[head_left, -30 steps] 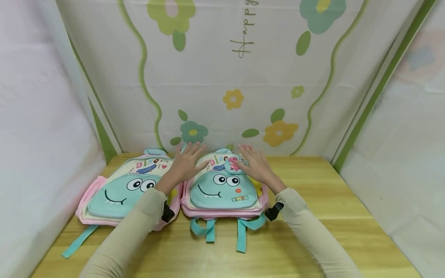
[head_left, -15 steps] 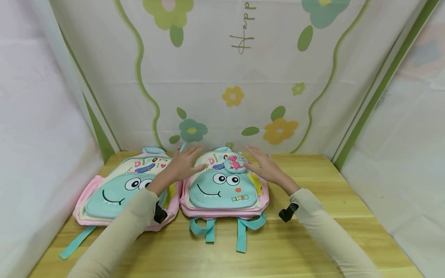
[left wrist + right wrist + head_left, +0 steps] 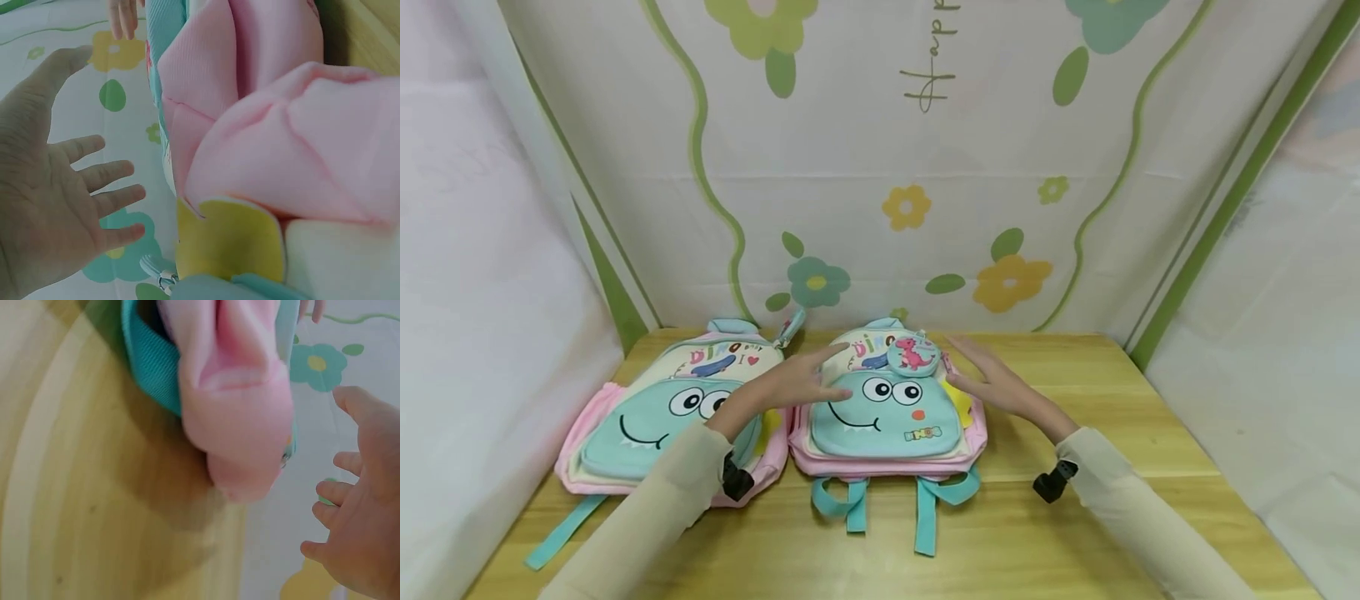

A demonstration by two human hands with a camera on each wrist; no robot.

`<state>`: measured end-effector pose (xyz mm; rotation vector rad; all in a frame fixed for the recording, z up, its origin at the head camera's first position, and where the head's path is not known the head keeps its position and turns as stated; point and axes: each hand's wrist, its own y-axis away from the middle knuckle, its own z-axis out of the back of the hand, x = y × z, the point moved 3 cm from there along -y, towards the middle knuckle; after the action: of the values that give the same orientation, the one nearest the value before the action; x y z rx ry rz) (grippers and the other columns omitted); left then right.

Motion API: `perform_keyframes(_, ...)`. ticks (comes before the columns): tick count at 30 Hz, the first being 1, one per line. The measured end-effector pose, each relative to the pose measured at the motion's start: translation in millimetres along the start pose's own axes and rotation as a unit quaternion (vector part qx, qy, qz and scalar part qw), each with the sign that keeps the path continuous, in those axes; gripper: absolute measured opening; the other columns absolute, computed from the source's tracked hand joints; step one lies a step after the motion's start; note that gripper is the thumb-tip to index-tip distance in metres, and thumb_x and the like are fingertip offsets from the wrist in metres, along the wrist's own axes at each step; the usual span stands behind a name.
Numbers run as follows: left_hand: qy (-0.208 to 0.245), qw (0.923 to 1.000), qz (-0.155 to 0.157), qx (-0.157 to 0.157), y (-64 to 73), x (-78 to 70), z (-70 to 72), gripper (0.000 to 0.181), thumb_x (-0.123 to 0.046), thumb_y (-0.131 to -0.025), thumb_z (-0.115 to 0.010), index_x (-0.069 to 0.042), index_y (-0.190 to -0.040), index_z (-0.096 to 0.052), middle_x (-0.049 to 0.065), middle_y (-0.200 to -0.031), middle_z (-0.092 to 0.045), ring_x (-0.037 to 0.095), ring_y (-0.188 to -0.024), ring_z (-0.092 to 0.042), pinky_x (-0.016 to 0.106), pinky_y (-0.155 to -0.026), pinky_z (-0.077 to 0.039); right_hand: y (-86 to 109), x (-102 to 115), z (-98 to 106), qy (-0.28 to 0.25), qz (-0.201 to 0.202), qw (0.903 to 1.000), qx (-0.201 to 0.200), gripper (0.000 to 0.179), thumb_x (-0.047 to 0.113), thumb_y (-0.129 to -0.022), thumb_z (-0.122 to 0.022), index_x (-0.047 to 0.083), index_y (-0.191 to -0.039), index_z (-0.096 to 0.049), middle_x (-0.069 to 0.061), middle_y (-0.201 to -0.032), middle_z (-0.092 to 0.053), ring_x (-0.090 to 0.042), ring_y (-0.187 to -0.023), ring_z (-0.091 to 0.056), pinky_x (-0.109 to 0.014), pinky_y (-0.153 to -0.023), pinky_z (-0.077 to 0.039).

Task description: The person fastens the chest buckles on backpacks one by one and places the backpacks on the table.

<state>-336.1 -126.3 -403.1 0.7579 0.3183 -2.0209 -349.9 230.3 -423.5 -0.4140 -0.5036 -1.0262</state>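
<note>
Two children's dinosaur backpacks lie side by side, face up: the left backpack (image 3: 632, 437) and the right backpack (image 3: 880, 421). Both have a teal smiling front pocket and pink sides. A small round pouch (image 3: 913, 357) with a pink dinosaur sits on the upper part of the right one. My left hand (image 3: 790, 385) hovers between the two bags, fingers extended and holding nothing. Over the right bag's right edge, my right hand (image 3: 1003, 387) is held up with fingers spread apart. In the left wrist view, pink fabric (image 3: 300, 144) fills the space beside my palm.
The bags lie on a wooden table (image 3: 1120, 467), with bare wood to the right and in front. Teal straps (image 3: 927, 517) trail from their lower edges. A flower-printed cloth (image 3: 865, 125) forms the back wall, and white cloth sides (image 3: 475, 292) close in left and right.
Both hands have drawn back toward me from the tops of the bags. The right hand has also shifted right, uncovering the round pouch. The backpacks stay in place.
</note>
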Motion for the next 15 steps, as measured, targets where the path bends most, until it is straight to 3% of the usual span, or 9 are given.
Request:
perform_keyframes(1, -0.003, 1.0, -0.002, 0.007, 0.9, 0.1, -0.9, 0.096, -0.064, -0.088, -0.068, -0.027, -0.164, -0.022, 0.016, -0.158, -0.041, 0.035, -0.133, -0.053, 0.058, -0.112, -0.04, 1.9, -2.4, 0.2, -0.007, -0.007, 0.9999, 0.003, 0.077, 0.049, -0.102, -0.057, 0.021, -0.164, -0.022, -0.012, -0.17, -0.019, -0.04, -0.157, -0.016, -0.069, -0.12, -0.017)
perform_keyframes(3, -0.006, 0.9998, -0.011, 0.017, 2.1, 0.8, -2.2, 0.099, -0.062, -0.087, -0.071, -0.023, -0.163, -0.023, 0.021, -0.131, -0.059, 0.033, -0.109, -0.06, 0.053, -0.1, -0.047, 5.1, -7.4, 0.3, -0.02, -0.017, 0.9996, 0.011, 0.077, 0.051, -0.102, -0.056, 0.024, -0.164, -0.021, -0.011, -0.171, -0.017, -0.04, -0.157, -0.015, -0.068, -0.12, -0.018)
perform_keyframes(5, -0.016, 0.9994, -0.019, 0.025, 3.0, 2.2, -3.7, 0.101, -0.06, -0.085, -0.075, -0.021, -0.163, -0.026, 0.02, -0.127, -0.06, 0.031, -0.108, -0.059, 0.052, -0.099, -0.048, 8.0, -11.6, 0.5, -0.036, -0.029, 0.9987, 0.021, 0.079, 0.054, -0.1, -0.057, 0.026, -0.164, -0.02, -0.008, -0.172, -0.016, -0.038, -0.158, -0.014, -0.068, -0.12, -0.019)
perform_keyframes(8, -0.023, 0.9987, -0.025, 0.039, 4.9, 3.3, -5.4, 0.104, -0.058, -0.08, -0.08, -0.02, -0.162, -0.028, 0.016, -0.142, -0.056, 0.033, -0.127, -0.055, 0.055, -0.109, -0.044, 12.2, -16.4, 0.6, -0.053, -0.036, 0.9973, 0.036, 0.08, 0.055, -0.099, -0.058, 0.027, -0.164, -0.02, -0.009, -0.172, -0.016, -0.04, -0.157, -0.014, -0.069, -0.119, -0.02)
perform_keyframes(10, -0.031, 0.9979, -0.032, 0.047, 6.3, 3.4, -6.4, 0.106, -0.058, -0.078, -0.082, -0.018, -0.161, -0.03, 0.011, -0.164, -0.036, 0.035, -0.15, -0.035, 0.06, -0.119, -0.032, 15.3, -18.6, 0.5, -0.064, -0.042, 0.996, 0.046, 0.082, 0.054, -0.098, -0.061, 0.026, -0.164, -0.021, -0.01, -0.171, -0.017, -0.041, -0.157, -0.015, -0.07, -0.118, -0.021)
perform_keyframes(15, -0.053, 0.9952, -0.061, 0.056, 9.9, 2.7, -7.1, 0.108, -0.057, -0.076, -0.084, -0.01, -0.159, -0.033, 0.014, -0.164, -0.034, 0.042, -0.152, -0.029, 0.065, -0.12, -0.025, 22.2, -22.4, 0.8, -0.069, -0.044, 0.9945, 0.066, 0.083, 0.049, -0.096, -0.065, 0.025, -0.164, -0.022, -0.012, -0.17, -0.021, -0.044, -0.155, -0.018, -0.072, -0.116, -0.023)
